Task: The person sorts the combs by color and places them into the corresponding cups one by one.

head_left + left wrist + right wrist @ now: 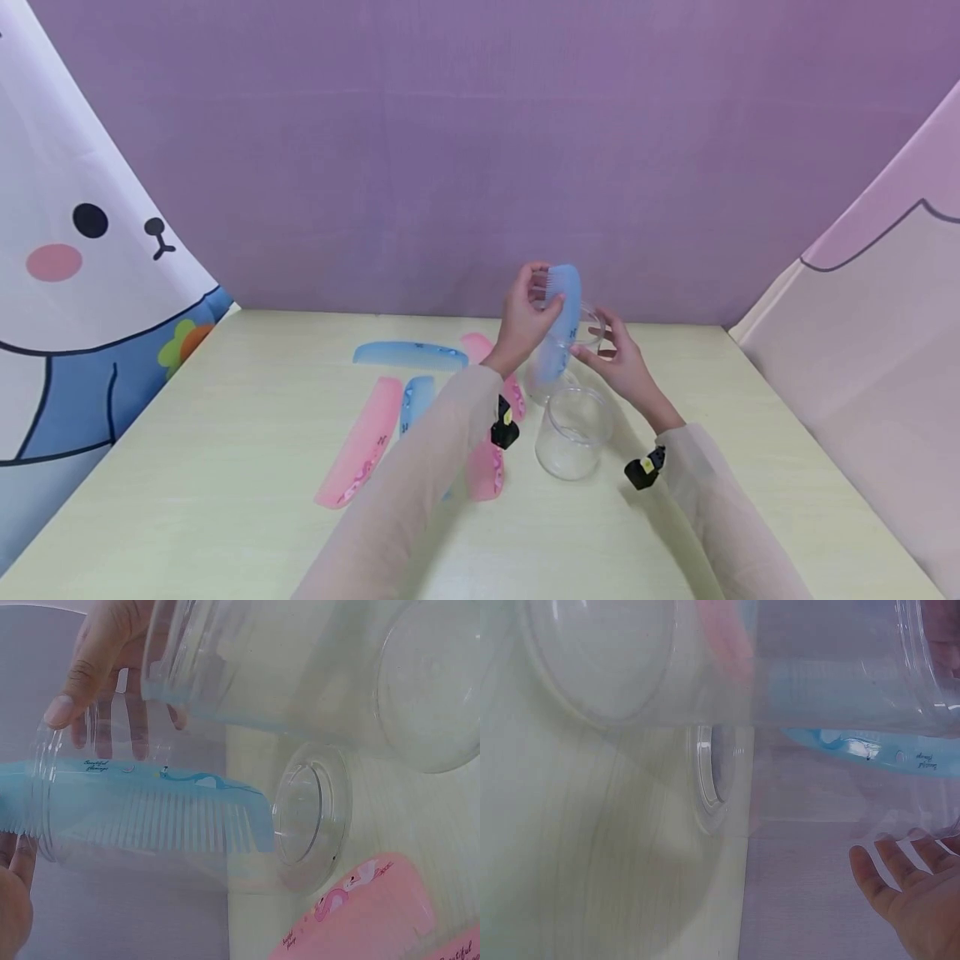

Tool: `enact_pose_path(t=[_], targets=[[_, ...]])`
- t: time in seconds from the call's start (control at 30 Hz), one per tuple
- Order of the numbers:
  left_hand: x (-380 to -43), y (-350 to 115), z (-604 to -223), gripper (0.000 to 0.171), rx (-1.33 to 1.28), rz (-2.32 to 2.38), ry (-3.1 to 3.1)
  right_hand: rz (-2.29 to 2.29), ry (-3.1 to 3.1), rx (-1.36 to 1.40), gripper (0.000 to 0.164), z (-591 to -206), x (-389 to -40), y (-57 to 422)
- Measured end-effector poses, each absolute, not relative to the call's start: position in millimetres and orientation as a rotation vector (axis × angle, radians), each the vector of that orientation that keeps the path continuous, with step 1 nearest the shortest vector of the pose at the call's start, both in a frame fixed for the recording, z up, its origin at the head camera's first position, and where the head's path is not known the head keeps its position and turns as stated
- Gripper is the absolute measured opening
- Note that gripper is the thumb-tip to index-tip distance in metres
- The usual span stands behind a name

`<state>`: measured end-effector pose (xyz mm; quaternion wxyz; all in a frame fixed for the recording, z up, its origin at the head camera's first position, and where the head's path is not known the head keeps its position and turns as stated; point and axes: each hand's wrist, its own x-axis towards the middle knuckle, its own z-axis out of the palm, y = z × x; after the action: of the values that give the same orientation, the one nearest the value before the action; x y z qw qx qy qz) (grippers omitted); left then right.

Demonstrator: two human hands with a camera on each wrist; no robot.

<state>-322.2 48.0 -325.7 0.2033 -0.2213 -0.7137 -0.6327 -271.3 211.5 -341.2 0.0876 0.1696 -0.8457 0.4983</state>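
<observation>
My left hand (522,321) pinches a translucent blue comb (567,300) by its upper part. The comb stands upright, its lower end down inside the rear clear jar (311,859). Around that jar's rim my right hand (624,367) grips, with the thumb on the near side and fingers behind, as the left wrist view shows. In the right wrist view several fingertips (861,862) lie along the jar's wall. A second clear jar (570,457) stands in front, nearer to me, and overlaps the rear one in both wrist views.
Left of the jars, several combs lie flat on the pale table (225,467): a blue comb (408,355) across the back, a pink comb (363,446) at the left, another blue comb (416,398), and a pink comb (487,477) partly under my left sleeve. A purple backdrop (375,167) rises behind.
</observation>
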Motion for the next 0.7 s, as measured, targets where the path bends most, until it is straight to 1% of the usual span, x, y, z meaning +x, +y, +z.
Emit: enact_pose_path(t=[0.2, 0.3, 0.43, 0.5, 0.7], targets=[[-322.5, 48.6, -327.1, 0.038, -0.614, -1.789, -1.970, 1.473, -2.521, 0.507, 0.073, -341.1, -271.3, 211.3], [-315.6, 46.3, -321.2, 0.036, -0.644, -1.793, -1.949, 1.474, -2.512, 0.515, 0.073, -341.4, -271.5, 211.1], [-317.2, 45.1, -321.6, 0.033, -0.671, -1.788, -1.934, 1.476, -2.506, 0.519, 0.073, -341.4, -271.1, 210.9], [-325.0, 46.2, -327.3, 0.031, -0.661, -1.780, -1.949, 1.477, -2.503, 0.523, 0.073, -341.4, -270.7, 210.9], [-327.0, 42.8, -327.6, 0.028, -0.627, -1.737, -2.067, 1.479, -2.501, 0.522, 0.073, -341.3, -270.1, 211.2]])
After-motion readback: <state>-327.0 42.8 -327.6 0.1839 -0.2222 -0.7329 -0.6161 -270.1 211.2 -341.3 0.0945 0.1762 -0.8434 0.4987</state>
